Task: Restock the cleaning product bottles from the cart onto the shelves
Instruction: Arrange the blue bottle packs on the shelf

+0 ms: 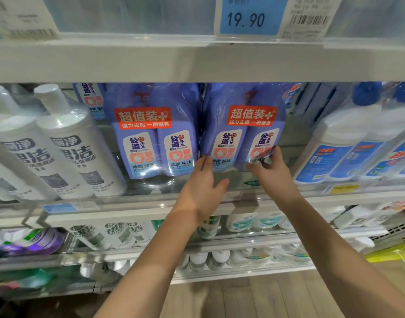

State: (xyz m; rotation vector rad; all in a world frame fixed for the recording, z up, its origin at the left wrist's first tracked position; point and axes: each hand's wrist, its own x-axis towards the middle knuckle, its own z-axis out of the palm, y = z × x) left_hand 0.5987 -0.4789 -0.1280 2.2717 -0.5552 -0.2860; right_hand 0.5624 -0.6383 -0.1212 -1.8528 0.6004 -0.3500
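Two shrink-wrapped twin packs of purple cleaner bottles stand side by side on the middle shelf (151,216). The right twin pack (242,134) has an orange banner across it. My left hand (202,187) touches its lower left corner with straight fingers, thumb spread out to the right. My right hand (271,171) rests against the pack's lower right corner, fingers laid on the wrap. The left twin pack (151,138) stands untouched beside it. The cart is out of view.
White bottles (66,145) lean at the left of the same shelf; blue-capped white bottles (357,143) stand at the right. A price tag (249,17) reading 19.90 hangs on the shelf above. Lower shelves hold more bottles; wooden floor shows below.
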